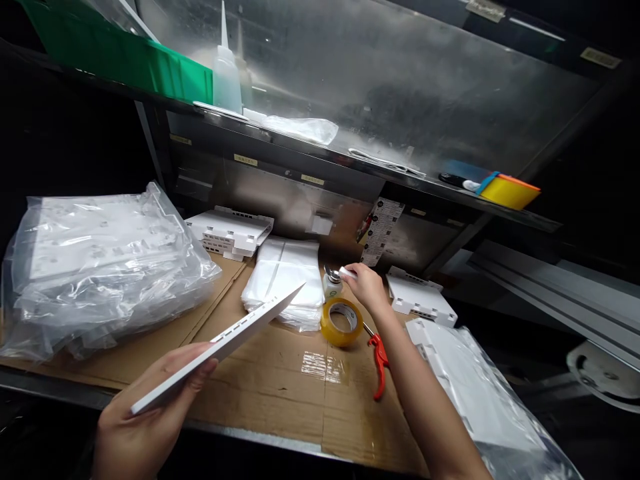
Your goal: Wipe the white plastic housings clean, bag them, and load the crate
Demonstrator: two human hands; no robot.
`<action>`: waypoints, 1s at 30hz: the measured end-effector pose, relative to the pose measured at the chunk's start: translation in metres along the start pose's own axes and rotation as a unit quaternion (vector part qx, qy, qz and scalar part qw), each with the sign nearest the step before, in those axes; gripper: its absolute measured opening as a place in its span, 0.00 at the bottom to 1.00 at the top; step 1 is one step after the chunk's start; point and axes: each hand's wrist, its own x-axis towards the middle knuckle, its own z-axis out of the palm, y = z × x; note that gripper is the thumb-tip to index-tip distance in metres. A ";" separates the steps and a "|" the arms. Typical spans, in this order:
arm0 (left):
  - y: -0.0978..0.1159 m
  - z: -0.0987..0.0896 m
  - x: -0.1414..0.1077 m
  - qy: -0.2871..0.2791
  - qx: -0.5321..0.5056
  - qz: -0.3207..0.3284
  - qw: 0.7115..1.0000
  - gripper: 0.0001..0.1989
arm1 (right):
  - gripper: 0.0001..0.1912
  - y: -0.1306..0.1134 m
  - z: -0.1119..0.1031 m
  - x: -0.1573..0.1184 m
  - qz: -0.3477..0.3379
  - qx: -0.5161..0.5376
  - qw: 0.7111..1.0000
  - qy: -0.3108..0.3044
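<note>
My left hand (150,407) grips a flat white panel (240,333) with a row of slots along its edge, tilted up over the cardboard. Farther forward, my right hand (364,285) pinches a small white item (348,273) at the top of a small bottle (332,283) with a metal cap. A roll of yellow tape (341,322) lies just below that bottle. Beside my right forearm is a red-handled tool (380,365). Behind the panel sits a stack of clear plastic bags (285,280).
Bagged white panels (105,267) fill the left side, and more bagged parts (480,387) lie at the right. White parts (233,232) stand at the back. A shelf above holds a squeeze bottle (227,80), a green bin (125,67) and a yellow item (510,192).
</note>
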 end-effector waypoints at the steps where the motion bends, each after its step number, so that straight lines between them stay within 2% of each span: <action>1: 0.001 0.002 -0.001 -0.003 -0.001 0.010 1.000 0.05 | 0.13 -0.003 -0.001 0.006 -0.004 -0.008 1.000 -0.003; 4: -0.004 0.000 -0.002 -0.023 0.004 0.047 0.999 0.06 | 0.09 -0.011 -0.002 0.019 -0.025 -0.035 0.999 -0.020; 7: -0.013 -0.006 -0.003 -0.044 0.014 0.056 0.997 0.11 | 0.09 -0.015 -0.002 0.023 -0.043 -0.061 0.997 -0.036; 12: -0.015 -0.004 -0.004 -0.015 -0.003 0.039 0.999 0.14 | 0.08 -0.017 0.000 0.028 -0.059 -0.077 0.994 -0.056; 16: -0.011 0.000 -0.004 -0.027 -0.005 0.079 0.996 0.15 | 0.06 -0.018 0.000 0.029 -0.048 -0.044 0.997 -0.040; 19: -0.010 0.000 -0.006 -0.026 -0.003 0.085 0.996 0.14 | 0.05 -0.020 -0.007 0.022 -0.022 0.013 1.000 0.002; 22: -0.009 0.001 -0.009 -0.037 -0.002 0.102 0.994 0.15 | 0.11 -0.034 -0.022 -0.003 0.018 0.100 0.992 0.073; 24: -0.009 0.003 -0.011 -0.045 0.003 0.120 0.992 0.16 | 0.17 -0.055 -0.033 -0.035 0.021 0.167 0.980 0.107; 26: -0.008 0.006 -0.014 -0.051 0.009 0.138 0.989 0.17 | 0.16 -0.085 -0.044 -0.076 -0.014 0.244 0.963 0.116; 28: -0.005 0.009 -0.016 -0.065 0.017 0.162 0.985 0.18 | 0.09 -0.119 -0.050 -0.118 -0.088 0.391 0.909 0.119; 30: -0.001 0.011 -0.019 -0.085 0.034 0.200 0.976 0.20 | 0.06 -0.150 -0.050 -0.150 -0.136 0.431 0.880 0.142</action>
